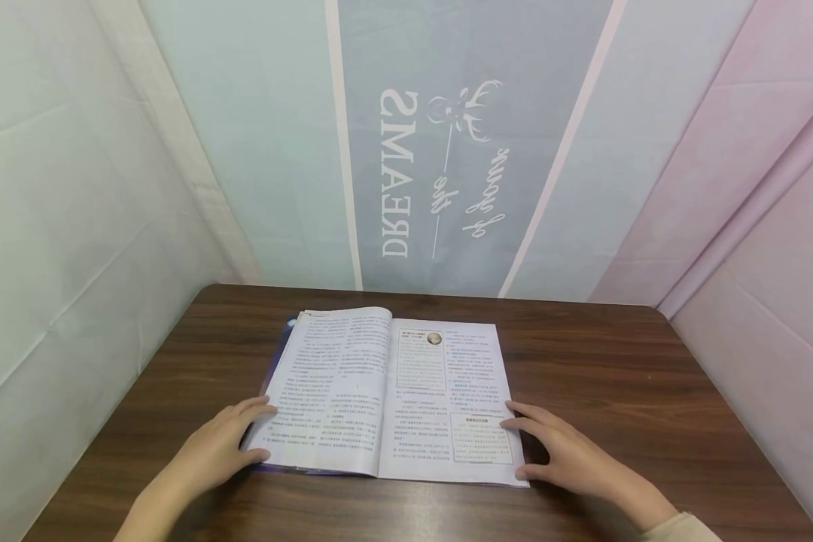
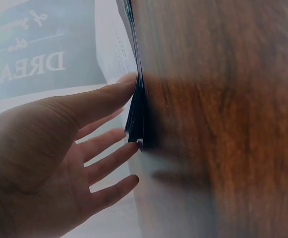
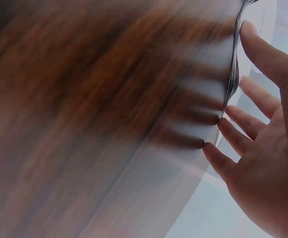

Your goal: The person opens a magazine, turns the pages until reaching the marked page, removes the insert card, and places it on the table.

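An open magazine [image 1: 413, 399] with pages of small print lies flat on the brown wooden table. A purple cover edge shows beneath its left side. My left hand [image 1: 220, 444] rests at the lower left edge, thumb tip on the page margin and fingers loosely spread. In the left wrist view, that thumb [image 2: 104, 101] touches the edge of the stacked pages [image 2: 138, 106]. At the lower right edge, my right hand [image 1: 562, 452] touches the margin with thumb and fingertips. The right wrist view shows its fingers [image 3: 238, 134] spread and fairly straight along the page edges [image 3: 233, 64].
The wooden table [image 1: 603, 376] extends on both sides of the magazine. Behind it hangs a fabric backdrop [image 1: 278, 150] with mirrored lettering and a deer head. Pale cloth walls [image 1: 61, 248] stand at left and right.
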Demonstrator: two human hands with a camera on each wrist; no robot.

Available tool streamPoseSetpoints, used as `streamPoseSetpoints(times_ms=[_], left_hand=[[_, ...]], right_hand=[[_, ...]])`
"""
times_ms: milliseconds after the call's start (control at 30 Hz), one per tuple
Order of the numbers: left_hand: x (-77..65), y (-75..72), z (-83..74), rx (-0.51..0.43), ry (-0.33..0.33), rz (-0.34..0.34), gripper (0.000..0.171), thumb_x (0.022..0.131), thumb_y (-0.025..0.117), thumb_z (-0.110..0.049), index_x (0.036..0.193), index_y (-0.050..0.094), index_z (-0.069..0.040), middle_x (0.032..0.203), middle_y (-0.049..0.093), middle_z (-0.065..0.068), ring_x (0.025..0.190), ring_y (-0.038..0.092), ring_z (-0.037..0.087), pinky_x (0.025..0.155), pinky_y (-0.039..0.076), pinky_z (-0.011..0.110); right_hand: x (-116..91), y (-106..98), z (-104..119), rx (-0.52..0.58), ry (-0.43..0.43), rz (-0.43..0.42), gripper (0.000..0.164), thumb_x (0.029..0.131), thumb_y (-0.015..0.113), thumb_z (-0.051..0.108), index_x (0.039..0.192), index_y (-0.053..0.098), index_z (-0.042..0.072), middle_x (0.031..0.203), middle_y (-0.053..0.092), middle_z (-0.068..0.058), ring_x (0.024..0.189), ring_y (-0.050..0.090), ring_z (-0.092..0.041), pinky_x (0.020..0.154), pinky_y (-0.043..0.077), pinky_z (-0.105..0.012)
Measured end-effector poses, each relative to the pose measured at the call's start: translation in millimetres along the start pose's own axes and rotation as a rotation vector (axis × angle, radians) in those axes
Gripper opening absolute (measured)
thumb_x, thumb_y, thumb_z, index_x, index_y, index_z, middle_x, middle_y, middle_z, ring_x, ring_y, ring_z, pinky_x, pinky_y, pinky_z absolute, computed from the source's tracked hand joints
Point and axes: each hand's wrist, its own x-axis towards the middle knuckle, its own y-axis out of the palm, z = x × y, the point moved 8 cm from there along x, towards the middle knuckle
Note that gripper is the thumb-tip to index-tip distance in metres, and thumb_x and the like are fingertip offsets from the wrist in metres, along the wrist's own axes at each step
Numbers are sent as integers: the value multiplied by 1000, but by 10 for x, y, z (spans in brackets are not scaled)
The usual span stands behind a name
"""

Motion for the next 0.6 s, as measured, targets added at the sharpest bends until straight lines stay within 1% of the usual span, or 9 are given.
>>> streamPoseSetpoints(times_ms=[133, 267, 400, 500, 600], left_hand=[[6, 3, 14, -13, -21, 17, 61, 76, 86, -23, 129, 62, -7, 136, 57, 18, 124, 51, 43, 96, 44, 63], [10, 2, 14, -10, -22, 25, 60, 76, 85, -23, 129, 62, -7, 137, 57, 18, 125, 51, 43, 96, 44, 63], [3, -5, 2, -7, -17, 27, 60, 76, 85, -22, 129, 62, -6, 137, 56, 18, 125, 51, 43, 96, 44, 63], [14, -7, -12, 8, -7, 24, 60, 75, 86, -23, 128, 63, -6, 136, 57, 18, 124, 52, 43, 95, 44, 63], [14, -20, -39, 26, 1, 13, 60, 75, 86, -22, 127, 63, -7, 134, 59, 18, 123, 53, 42, 95, 45, 62]], right_hand=[[22, -20, 12, -11, 6, -11, 55, 78, 84, 32, 126, 66, 15, 147, 48, -13, 131, 46, -40, 102, 41, -62], [59, -41, 21, -28, 9, -27, 48, 79, 84, 30, 121, 68, 14, 144, 51, -14, 130, 47, -40, 102, 40, -62], [89, -70, 26, -42, 3, -43, 43, 80, 82, 33, 118, 70, 15, 140, 55, -12, 130, 49, -38, 103, 41, -59], [107, -111, 48, -53, -21, -79, 41, 80, 82, 34, 115, 70, 17, 137, 57, -10, 128, 51, -36, 102, 43, -57], [129, -174, 91, -54, -56, -135, 36, 80, 83, 32, 110, 71, 17, 134, 60, -10, 125, 54, -35, 101, 45, -55]])
